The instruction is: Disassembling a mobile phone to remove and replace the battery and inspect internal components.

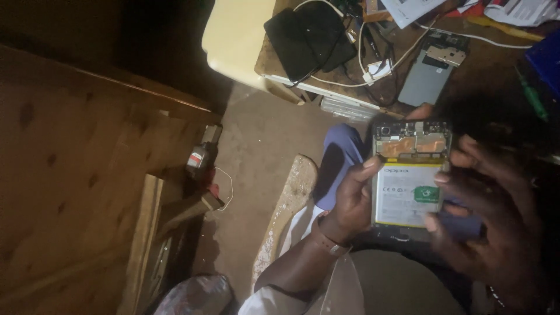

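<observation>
Worktop [466,64]: brown and cluttered, ahead of you.
On it: your black pouch [309,38], white cables [373,73], grey phone back cover [431,70], papers [408,9].
Floor [262,140]: bare, dusty.

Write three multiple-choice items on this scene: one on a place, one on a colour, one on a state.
1. Where does the back cover lie?
A. on the table
B. on the floor
C. in the left hand

2. What colour is the pouch?
A. red
B. black
C. white

3. What state is the phone in?
A. sealed
B. wrapped
C. opened

Key: 1 A, it rests on the table. 2 B, it shows black. 3 C, battery and board lie bare between the left hand and right hand.
</observation>
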